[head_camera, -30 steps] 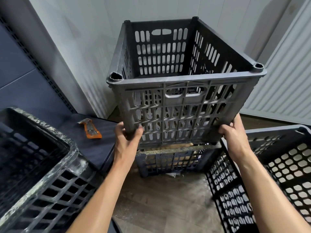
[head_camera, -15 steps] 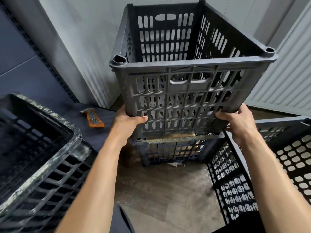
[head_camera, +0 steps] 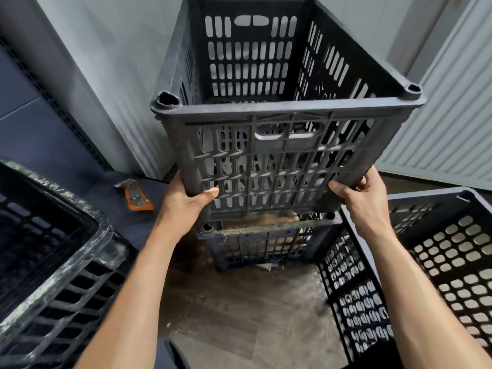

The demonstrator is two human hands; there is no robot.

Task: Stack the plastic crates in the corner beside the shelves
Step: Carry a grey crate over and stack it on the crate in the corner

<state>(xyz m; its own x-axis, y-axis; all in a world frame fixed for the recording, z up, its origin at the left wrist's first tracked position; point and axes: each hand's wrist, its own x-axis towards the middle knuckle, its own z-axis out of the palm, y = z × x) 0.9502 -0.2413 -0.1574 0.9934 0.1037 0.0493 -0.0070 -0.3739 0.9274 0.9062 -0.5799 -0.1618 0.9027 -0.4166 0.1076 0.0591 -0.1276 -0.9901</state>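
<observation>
In the head view, a dark slotted plastic crate (head_camera: 279, 107) is held up in the corner between the pale wall panels, tilted slightly, its base just above the rim of a lower crate (head_camera: 266, 241) that stands on the wooden floor (head_camera: 239, 310). The left hand (head_camera: 183, 203) is curled round the held crate's near lower left corner, thumb laid across the front grid; the right hand (head_camera: 364, 198) is wrapped round the near lower right corner, fingers hooked behind the edge. Whether the two crates touch cannot be told, since the gap is hidden by the held crate's front wall. A third crate (head_camera: 436, 262) with rounded holes is seen just right of the lower one, beside a ribbed white panel (head_camera: 447, 123). At the near left a grimy black crate (head_camera: 53, 249) is seen, and beyond it a dark shelf surface (head_camera: 111, 203) on which an orange scraper (head_camera: 135, 198) lies
</observation>
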